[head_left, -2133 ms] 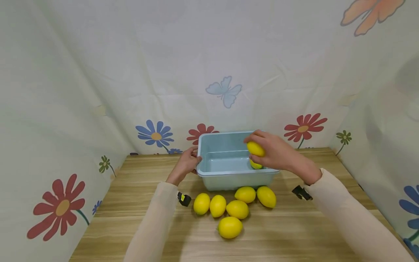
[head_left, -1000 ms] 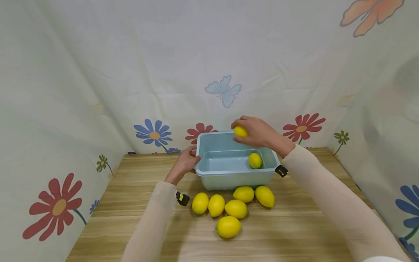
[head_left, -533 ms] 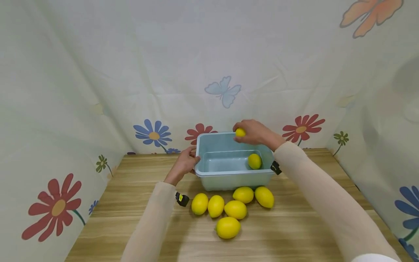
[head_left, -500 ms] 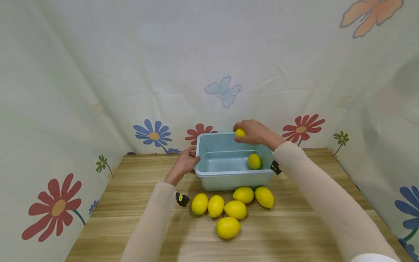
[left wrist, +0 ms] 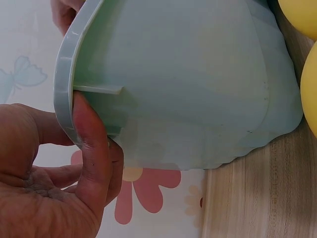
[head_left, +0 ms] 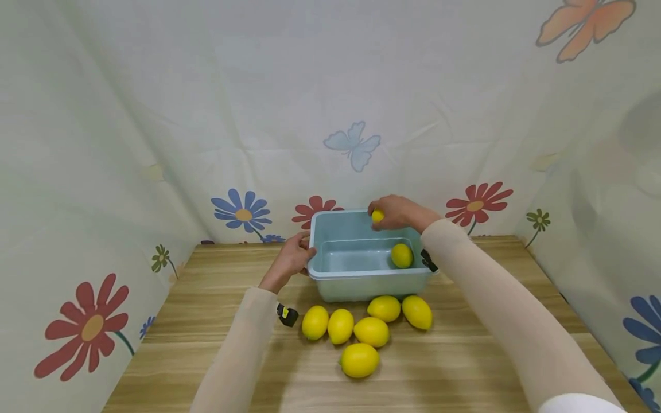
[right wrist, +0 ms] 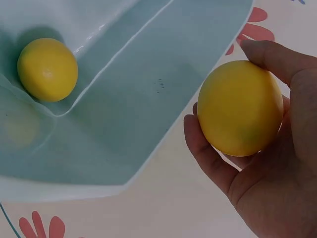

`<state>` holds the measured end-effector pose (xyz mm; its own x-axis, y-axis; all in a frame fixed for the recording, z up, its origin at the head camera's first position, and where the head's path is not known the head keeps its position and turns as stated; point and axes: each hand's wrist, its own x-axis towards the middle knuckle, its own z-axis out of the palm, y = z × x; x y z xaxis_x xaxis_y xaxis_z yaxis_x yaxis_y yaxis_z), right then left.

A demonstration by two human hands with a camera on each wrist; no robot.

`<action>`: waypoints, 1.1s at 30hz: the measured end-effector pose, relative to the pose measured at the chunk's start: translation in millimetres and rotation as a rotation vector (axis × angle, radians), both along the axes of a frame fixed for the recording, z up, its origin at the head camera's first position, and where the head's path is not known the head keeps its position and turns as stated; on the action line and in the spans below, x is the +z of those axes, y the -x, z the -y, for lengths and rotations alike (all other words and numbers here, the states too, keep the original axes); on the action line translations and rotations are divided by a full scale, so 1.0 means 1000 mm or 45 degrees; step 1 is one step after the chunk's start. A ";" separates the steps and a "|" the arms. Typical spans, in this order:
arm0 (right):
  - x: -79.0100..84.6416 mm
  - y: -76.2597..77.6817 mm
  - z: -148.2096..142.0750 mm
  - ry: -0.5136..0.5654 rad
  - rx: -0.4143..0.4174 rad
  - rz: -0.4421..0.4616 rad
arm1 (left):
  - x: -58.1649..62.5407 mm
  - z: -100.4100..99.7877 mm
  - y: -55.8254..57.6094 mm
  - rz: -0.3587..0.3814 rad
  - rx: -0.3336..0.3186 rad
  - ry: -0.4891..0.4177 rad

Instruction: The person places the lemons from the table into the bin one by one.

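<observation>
A light blue plastic tub [head_left: 372,288] stands on the wooden table. My left hand [head_left: 292,258] grips its left end, fingers curled round the rim [left wrist: 63,94] with a finger under the lip in the left wrist view. My right hand [head_left: 396,212] holds a yellow lemon [right wrist: 240,109] between thumb and fingers, up at the tub's back rim. In the right wrist view that lemon overlaps the rim. A second lemon [head_left: 401,256] lies on the tub floor at the right end. Part of the held lemon is hidden by the fingers in the head view.
Several more lemons [head_left: 372,332] lie on the table [head_left: 454,367] close in front of the tub. A pale curtain [head_left: 258,115] printed with flowers and butterflies hangs behind and at both sides. Small black devices [head_left: 287,315] show below the wrists.
My right hand has carried its lemon from above the tub's right end leftward to the back rim, then dipped slightly. The other lemon stays in the tub. My left hand keeps its grip.
</observation>
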<state>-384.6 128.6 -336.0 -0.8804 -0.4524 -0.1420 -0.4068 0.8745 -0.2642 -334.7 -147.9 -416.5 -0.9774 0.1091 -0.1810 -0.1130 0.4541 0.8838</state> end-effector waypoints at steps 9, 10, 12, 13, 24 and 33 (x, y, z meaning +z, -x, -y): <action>-0.011 0.005 0.003 -0.075 0.031 0.052 | 0.001 0.000 -0.001 0.004 -0.017 -0.028; -0.012 0.005 0.003 -0.078 0.035 0.052 | 0.000 0.000 -0.001 0.005 -0.017 -0.026; -0.014 0.005 0.004 -0.083 0.043 0.046 | -0.001 0.000 -0.001 0.008 -0.015 -0.028; -0.014 0.005 0.004 -0.080 0.040 0.049 | 0.000 -0.001 -0.002 0.015 -0.004 -0.021; -0.005 -0.003 0.006 -0.028 0.029 0.001 | -0.002 -0.001 0.000 0.001 -0.010 -0.012; 0.009 -0.020 0.006 -0.002 0.063 -0.050 | 0.000 0.000 0.000 -0.014 -0.004 -0.007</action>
